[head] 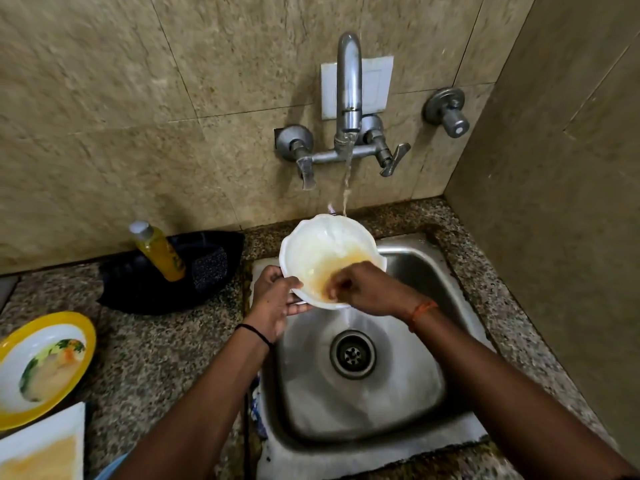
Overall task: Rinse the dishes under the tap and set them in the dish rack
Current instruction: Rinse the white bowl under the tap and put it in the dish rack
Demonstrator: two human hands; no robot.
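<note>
Left hand point(273, 301) grips white bowl point(329, 258) rim over sink point(433, 271). Right hand point(353, 284) fingers curled, rubbing inside. Wet rim could slip; water point(347, 174) may splash.

The square stainless-steel sink point(408, 393) has a brushed, dull sheen with a ribbed metal drain ring point(352, 354). The curved metal tap point(349, 84) looks matt grey and water-spotted. The scalloped white bowl point(311, 247) appears to be smooth glossy plastic, smeared orange inside. The speckled brown granite tabletop point(156, 341) is polished stone. Behind it, the beige wall tiles point(138, 98) look smooth and faintly mottled. The yellow-rimmed round plate point(83, 327) is glossy. The black scrub pad point(209, 268) looks coarse and rough.
</note>
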